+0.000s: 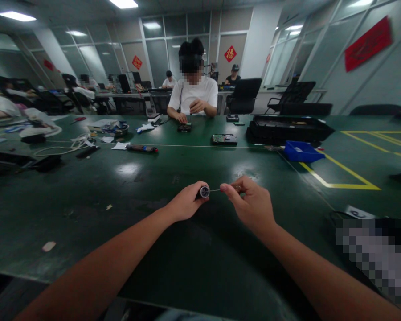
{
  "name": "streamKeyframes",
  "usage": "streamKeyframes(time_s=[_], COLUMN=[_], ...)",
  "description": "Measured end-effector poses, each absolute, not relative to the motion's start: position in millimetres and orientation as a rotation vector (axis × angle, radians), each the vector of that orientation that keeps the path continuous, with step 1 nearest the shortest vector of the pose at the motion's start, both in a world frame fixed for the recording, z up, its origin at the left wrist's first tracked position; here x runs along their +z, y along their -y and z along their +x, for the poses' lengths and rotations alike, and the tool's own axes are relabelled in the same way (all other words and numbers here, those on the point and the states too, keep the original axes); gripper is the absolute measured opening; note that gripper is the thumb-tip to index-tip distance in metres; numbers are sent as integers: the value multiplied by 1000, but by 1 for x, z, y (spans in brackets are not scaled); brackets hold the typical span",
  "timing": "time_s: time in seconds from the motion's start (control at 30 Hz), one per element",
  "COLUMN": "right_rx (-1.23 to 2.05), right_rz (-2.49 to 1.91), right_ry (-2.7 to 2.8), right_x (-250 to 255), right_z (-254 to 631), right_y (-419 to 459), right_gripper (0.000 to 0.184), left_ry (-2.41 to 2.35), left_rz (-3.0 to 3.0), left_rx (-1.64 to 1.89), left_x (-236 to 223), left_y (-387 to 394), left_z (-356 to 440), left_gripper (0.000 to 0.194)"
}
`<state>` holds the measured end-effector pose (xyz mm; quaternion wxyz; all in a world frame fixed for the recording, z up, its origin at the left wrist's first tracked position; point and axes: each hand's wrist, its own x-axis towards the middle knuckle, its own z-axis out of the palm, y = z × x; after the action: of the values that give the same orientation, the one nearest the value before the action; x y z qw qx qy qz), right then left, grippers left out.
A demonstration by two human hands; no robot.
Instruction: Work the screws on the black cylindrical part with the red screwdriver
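My left hand (187,201) is closed around a short black cylinder with a silver-rimmed round end (205,192), which faces right. Pinched between the thumb and fingers of my right hand (252,200) is a thin-shafted screwdriver (215,191); most of its handle is hidden by the fingers. The shaft points left and its tip meets the cylinder's round end, though I cannot tell how deep it goes. Both hands are held above the green table (173,267), near the middle of the view.
Across the table a person (194,93) handles a small dark device (184,127). A hard drive (224,139) lies ahead, with a black tray (287,129) and a blue bin (302,151) to the right. An electric screwdriver (142,148) and cables (65,145) lie left.
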<state>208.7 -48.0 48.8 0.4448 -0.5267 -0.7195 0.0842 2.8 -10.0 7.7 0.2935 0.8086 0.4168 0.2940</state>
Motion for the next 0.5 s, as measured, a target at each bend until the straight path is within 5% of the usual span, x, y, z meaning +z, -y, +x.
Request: streamKeyframes(time_s=[0.2, 0.5], right_rx=[126, 234], right_rz=[-1313, -1120], right_ry=[1809, 1944], right_x=[46, 51], right_z=[209, 208], right_y=[47, 51], right_gripper=[38, 15], left_ry=[-1125, -1158], left_rz=[2168, 2149], left_rx=[803, 803], left_x=[6, 8], left_y=[9, 9], left_z=[3, 3], left_gripper=[14, 15])
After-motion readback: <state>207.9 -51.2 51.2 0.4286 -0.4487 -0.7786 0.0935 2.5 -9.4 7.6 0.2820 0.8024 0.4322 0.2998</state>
